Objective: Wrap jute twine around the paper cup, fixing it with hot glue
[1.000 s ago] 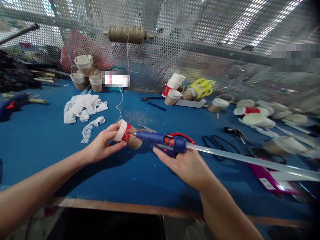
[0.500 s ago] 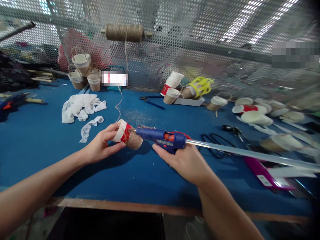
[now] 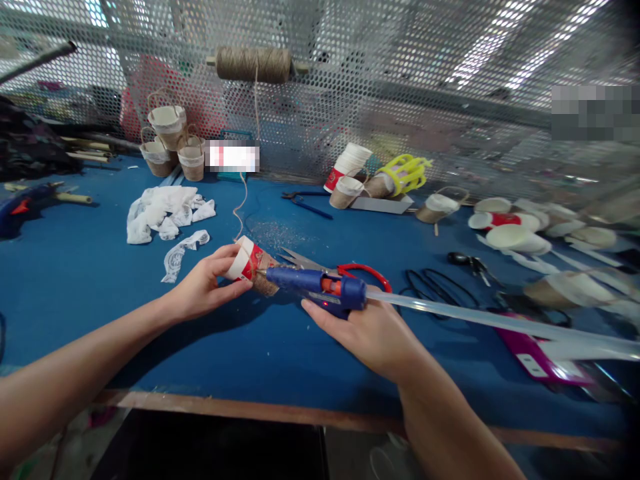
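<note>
While the right hand [image 3: 373,337] kept its fingers closed around a glue gun [image 3: 295,277], a long, translucent glue stick [image 3: 475,319] projected from the rear of its smooth blue plastic body. The left hand [image 3: 215,283] gripped the white end of a tapered paper cup [image 3: 257,255], which lay tilted in the fingers over the middle of the surface [image 3: 240,353]. A red printed band circled the cup, and coarse brown twine [image 3: 265,286] covered its far end; the nozzle met the cup's outline near the edge of this wrapping, though contact could not be told.

Around the hands lay a crumpled heap of white lace [image 3: 160,212], small twine-covered baskets [image 3: 169,127] with looped handles, a slanting stack of cups [image 3: 350,163], and red-handled scissors [image 3: 367,268], partly hidden behind the gun. Blue-handled pliers [image 3: 317,211], a single lace strip [image 3: 176,257] and keys [image 3: 457,258] were smaller items.

A perforated metal screen [image 3: 350,100] rose behind the blue surface, whose front edge was brown. Before the screen hung a ribbed spool [image 3: 253,65], with a thin strand [image 3: 245,193] descending toward the cup.
</note>
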The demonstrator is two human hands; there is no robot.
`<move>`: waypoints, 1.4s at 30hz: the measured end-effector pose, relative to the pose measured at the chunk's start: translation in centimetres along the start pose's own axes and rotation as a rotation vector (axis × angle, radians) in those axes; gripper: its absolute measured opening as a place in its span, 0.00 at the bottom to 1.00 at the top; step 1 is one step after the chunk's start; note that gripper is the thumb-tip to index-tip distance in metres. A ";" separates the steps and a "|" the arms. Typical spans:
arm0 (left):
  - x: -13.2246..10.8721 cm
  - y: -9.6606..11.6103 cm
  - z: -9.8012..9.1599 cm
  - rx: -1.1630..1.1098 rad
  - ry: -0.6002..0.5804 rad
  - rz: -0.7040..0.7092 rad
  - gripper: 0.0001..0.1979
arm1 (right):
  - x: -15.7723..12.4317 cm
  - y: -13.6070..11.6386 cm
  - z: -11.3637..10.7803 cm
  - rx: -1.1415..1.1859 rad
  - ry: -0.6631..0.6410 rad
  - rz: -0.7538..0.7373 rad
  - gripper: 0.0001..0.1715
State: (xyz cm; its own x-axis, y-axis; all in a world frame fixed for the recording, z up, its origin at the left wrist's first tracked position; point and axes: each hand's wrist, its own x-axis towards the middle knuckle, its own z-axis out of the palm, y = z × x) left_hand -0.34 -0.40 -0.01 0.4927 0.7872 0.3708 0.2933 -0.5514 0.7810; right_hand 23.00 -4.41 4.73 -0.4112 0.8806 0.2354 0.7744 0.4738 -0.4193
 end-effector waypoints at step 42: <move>-0.2 -0.4 -0.1 -0.018 -0.017 -0.006 0.07 | 0.1 -0.7 0.1 0.061 -0.023 0.055 0.09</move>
State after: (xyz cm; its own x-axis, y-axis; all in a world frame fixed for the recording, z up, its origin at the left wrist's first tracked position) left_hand -0.60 -0.27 -0.33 0.5048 0.7856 0.3578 0.2813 -0.5415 0.7922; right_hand 22.41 -4.63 4.96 -0.3806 0.9049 0.1906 0.7657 0.4239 -0.4837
